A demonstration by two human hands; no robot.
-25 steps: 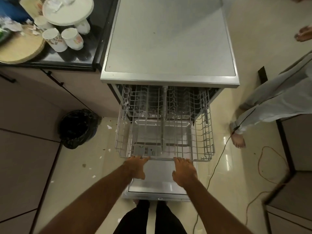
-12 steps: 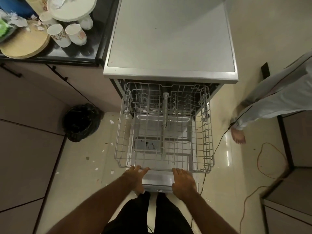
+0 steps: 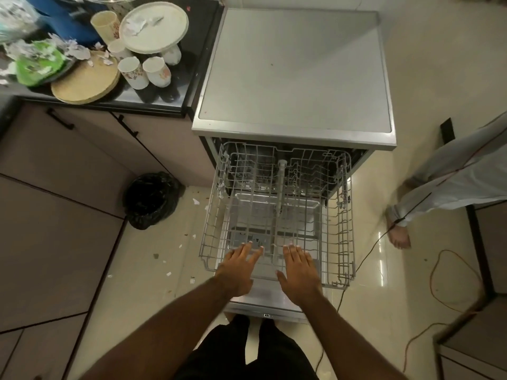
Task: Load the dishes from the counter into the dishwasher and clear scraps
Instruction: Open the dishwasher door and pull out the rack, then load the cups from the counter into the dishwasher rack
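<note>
The dishwasher (image 3: 293, 72) stands open with its empty wire rack (image 3: 344, 237) pulled far out over the lowered door. My left hand (image 3: 240, 266) and my right hand (image 3: 299, 270) hover flat above the rack's front edge, fingers spread, holding nothing. On the black counter (image 3: 170, 102) at upper left sit floral cups (image 3: 133, 72), a white plate (image 3: 153, 27) with paper scraps, a stack of tan plates (image 3: 85, 83) and a green plate (image 3: 38, 67) covered in scraps.
A black bin bag (image 3: 152, 200) sits on the floor left of the dishwasher, with paper scraps (image 3: 168, 273) scattered nearby. Another person's leg and bare foot (image 3: 399, 235) stand at the right. Cables (image 3: 439, 281) trail across the floor there.
The rack slid further out toward me. Both hands let go of its front edge and now hover open above it.
</note>
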